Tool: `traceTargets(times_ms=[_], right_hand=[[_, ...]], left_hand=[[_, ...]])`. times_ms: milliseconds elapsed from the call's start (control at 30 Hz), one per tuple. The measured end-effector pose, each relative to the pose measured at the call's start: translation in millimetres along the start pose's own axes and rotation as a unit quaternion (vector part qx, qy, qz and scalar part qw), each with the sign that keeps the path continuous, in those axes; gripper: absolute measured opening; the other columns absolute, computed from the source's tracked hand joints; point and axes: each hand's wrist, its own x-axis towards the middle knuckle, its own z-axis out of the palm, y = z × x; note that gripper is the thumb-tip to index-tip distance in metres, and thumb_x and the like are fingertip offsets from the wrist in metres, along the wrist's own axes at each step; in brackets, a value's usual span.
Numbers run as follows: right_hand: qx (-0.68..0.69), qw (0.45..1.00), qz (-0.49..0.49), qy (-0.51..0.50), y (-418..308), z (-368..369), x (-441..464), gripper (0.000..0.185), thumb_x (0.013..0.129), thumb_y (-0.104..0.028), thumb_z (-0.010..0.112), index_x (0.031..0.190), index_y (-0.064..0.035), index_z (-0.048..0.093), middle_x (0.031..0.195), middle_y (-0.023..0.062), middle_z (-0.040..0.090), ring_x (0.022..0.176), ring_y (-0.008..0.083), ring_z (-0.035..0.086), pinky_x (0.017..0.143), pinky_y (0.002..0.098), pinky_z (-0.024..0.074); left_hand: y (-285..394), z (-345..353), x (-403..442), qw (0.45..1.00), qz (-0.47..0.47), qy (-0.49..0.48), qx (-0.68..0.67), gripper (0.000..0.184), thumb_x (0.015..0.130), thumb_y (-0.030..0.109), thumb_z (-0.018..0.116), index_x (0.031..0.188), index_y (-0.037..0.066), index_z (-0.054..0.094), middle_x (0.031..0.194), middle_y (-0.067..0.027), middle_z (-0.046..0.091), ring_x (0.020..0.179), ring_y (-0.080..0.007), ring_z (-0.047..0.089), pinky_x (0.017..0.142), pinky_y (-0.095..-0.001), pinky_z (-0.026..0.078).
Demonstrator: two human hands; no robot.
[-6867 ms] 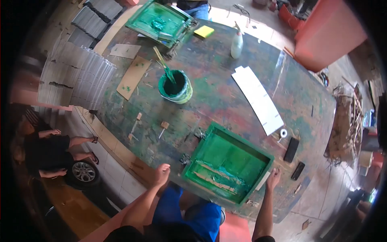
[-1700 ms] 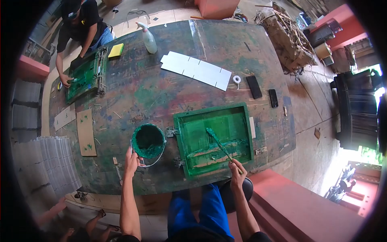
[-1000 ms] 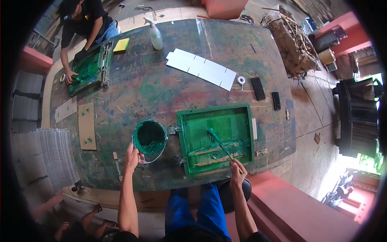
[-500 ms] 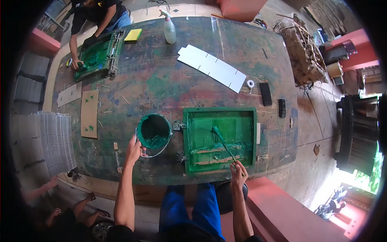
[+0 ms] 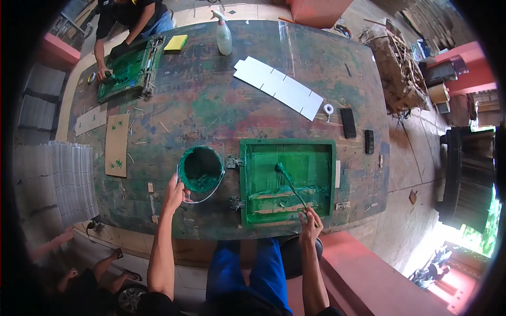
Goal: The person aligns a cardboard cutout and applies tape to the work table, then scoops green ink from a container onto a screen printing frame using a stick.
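- Holds the bucket (image 5: 196, 152) from its near left side with the left hand (image 5: 176, 195), curling fingers by the wire handle (image 5: 206, 198); cannot tell how far they wrap
- Pinches the lower end of the green-coated stick (image 5: 292, 187) between thumb and fingers of the right hand (image 5: 311, 222)
- Slants the stick's coated tip over the inside of the near frame (image 5: 287, 142); cannot tell whether touching its surface
- Shows the near frame flat on the table (image 5: 211, 116), just right of the bucket
- Includes, beyond it, a slotted white sheet (image 5: 279, 88), tape roll (image 5: 328, 109) and spray bottle (image 5: 224, 39)
- Shows, far left, a co-worker (image 5: 137, 16) reaching into the far frame (image 5: 112, 96)
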Motion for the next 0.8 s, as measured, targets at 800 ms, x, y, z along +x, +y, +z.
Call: traceTargets(times_ms=[800], right_hand=[[-0.038,0.999,0.004,0.009,3,-9,6,0.029,0.099,-0.005,0.061,0.122,0.0122,0.063,0.115,0.0189,0.067,0.106,0.0247,0.067,0.098,0.042,0.0576]], left_hand=[[0,4,-7,1.0,-0.008,-0.003,0.0,0.035,0.094,0.004,0.038,0.127,0.002,0.048,0.076,-0.0105,0.058,0.051,-0.014,0.054,0.049,-0.0384,0.062]])
